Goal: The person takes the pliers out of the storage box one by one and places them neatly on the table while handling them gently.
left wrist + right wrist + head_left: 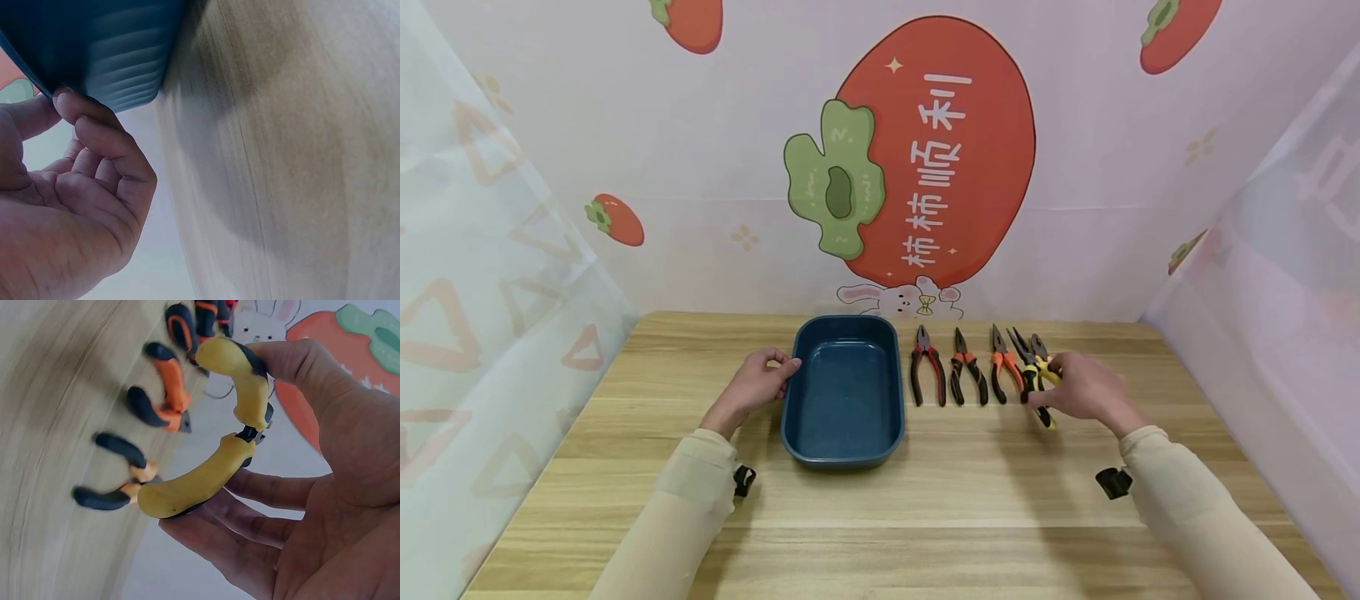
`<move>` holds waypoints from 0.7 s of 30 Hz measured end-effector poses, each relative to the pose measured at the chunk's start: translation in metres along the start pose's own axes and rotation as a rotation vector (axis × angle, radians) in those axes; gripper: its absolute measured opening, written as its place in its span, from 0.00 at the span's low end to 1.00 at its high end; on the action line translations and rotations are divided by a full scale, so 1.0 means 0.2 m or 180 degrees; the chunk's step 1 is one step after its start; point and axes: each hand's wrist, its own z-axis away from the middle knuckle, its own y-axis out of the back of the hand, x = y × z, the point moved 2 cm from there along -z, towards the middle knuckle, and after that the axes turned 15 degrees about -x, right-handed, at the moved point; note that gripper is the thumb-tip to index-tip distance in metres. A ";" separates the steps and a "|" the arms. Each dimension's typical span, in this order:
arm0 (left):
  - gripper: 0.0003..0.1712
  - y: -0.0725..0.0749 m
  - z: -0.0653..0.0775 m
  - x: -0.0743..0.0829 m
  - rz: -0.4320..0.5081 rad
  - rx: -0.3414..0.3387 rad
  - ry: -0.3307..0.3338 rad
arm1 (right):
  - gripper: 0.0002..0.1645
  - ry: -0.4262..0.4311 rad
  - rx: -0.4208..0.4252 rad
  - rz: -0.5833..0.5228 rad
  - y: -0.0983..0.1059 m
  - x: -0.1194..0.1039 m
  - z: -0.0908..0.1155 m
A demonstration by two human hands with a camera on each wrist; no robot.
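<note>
My left hand (758, 385) is at the left side of a deep blue plastic tray (842, 460), and thumb and index finger pinch its rim, as the left wrist view shows close up. My right hand (1086, 387) holds pliers (194, 478) with yellow and black handles, thumb on one handle and fingers on the other. The handles are spread apart. Their nose is mostly hidden in the right wrist view. Behind them on the table lie pliers (103, 499) with black and pale orange handles, partly covered by the held pair in the head view.
Left of the right hand, pliers with orange and black handles (1004, 371), black and orange striped pliers (967, 371) and red and black pliers (928, 367) lie in a row on the wooden table (880, 533). A printed cloth wall (715, 267) stands behind the table.
</note>
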 end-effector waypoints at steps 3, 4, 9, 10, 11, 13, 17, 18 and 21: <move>0.16 0.00 0.00 0.00 0.0011 0.0009 0.0009 | 0.44 -0.0068 -0.0032 -0.0002 0.01 0.03 -0.01; 0.16 0.00 0.00 0.00 0.0002 0.0000 -0.0002 | 0.45 -0.0081 -0.0041 -0.0001 0.01 0.04 -0.01; 0.16 0.01 -0.01 -0.01 -0.0008 0.0000 -0.0014 | 0.46 -0.0139 -0.0073 -0.0014 0.02 0.10 -0.01; 0.16 0.01 -0.01 -0.01 -0.0014 -0.0005 -0.0018 | 0.46 -0.0148 -0.0076 -0.0019 0.03 0.11 -0.01; 0.16 0.01 -0.01 -0.01 -0.0009 0.0000 -0.0020 | 0.47 -0.0160 -0.0090 -0.0035 0.03 0.12 -0.01; 0.16 0.01 -0.01 -0.01 -0.0004 0.0000 -0.0038 | 0.48 -0.0174 -0.0115 -0.0064 0.03 0.14 -0.01; 0.16 0.00 0.00 0.01 -0.0008 -0.0006 -0.0046 | 0.51 -0.0209 -0.0177 -0.0114 0.03 0.19 -0.01; 0.16 0.00 0.00 0.01 -0.0009 -0.0006 -0.0044 | 0.51 -0.0215 -0.0182 -0.0113 0.04 0.20 -0.02; 0.15 0.00 0.00 0.01 -0.0021 -0.0007 -0.0022 | 0.49 -0.0237 -0.0200 -0.0116 0.05 0.24 -0.03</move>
